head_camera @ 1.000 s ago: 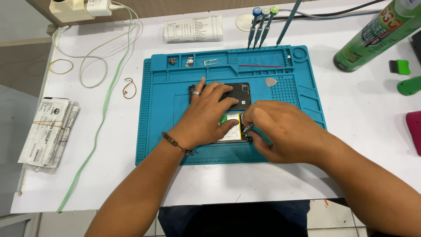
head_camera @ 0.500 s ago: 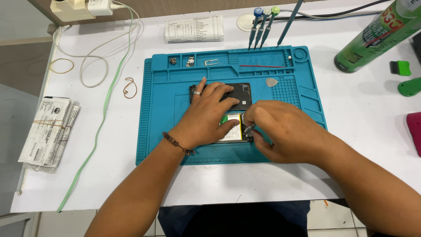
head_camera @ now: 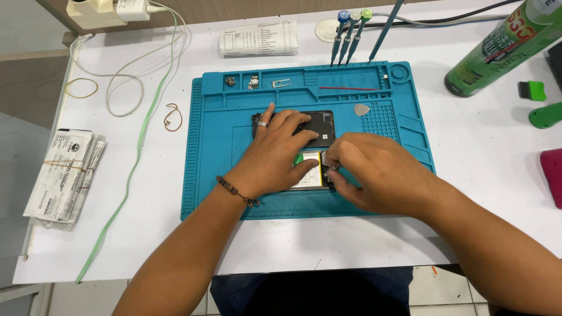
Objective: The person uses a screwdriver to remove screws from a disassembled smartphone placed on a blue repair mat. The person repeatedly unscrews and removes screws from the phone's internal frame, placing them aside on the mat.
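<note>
Opened phone (head_camera: 319, 126) lies mid-mat, unmoved over the last second | your left hand (head_camera: 275, 155) still flat on it, fingers spread | your right hand (head_camera: 374, 172) keeps its fingertips pinching a small part at the lower edge | blue repair mat (head_camera: 216, 152), grey pick (head_camera: 362, 109) beside.

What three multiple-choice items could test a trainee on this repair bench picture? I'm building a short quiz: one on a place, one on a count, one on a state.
1. Where does the green spray can lie?
A. on the blue mat
B. on the white table, right of the mat
C. beside the paper bundle

2. How many screwdrivers stand together at the mat's top edge?
A. one
B. three
C. six

3. What is the left hand doing?
A. pressing flat on the opened phone
B. lifting the can
C. hanging off the table

Key: 1 B, it lies past the blue mat; 2 B, three coloured caps show; 3 A, its palm covers the phone.
</note>
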